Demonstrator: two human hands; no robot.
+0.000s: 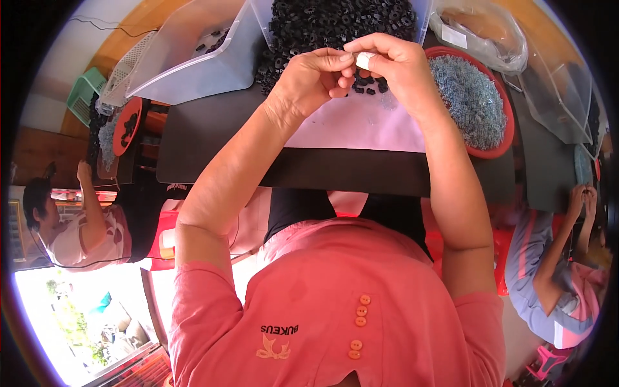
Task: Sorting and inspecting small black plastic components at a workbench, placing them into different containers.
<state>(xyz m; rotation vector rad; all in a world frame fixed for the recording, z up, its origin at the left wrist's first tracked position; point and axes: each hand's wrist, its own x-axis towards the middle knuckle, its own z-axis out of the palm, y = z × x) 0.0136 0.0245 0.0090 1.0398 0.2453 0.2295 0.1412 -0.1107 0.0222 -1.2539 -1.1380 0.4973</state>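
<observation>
My two hands meet over the near edge of a heap of small black plastic parts [342, 22]. Thumb and fingers of my left hand [313, 77] are pinched together, and what lies between them is too small to make out. My right hand [400, 68] is also closed, its fingertips touching or almost touching the left ones. A small white piece or wrap [363, 60] shows at the right thumb; I cannot tell which. Below the hands, a pale pink sheet [361, 132] covers part of the dark table [219, 138], with several loose black parts along its far side.
Right of my hand, a red basin [510, 122] holds many tiny shiny bluish-silver pieces. A translucent tub [193, 74] stands left, a clear plastic bag [480, 32] far right. Co-workers sit at both sides: one person [84, 226] left, another [561, 277] right.
</observation>
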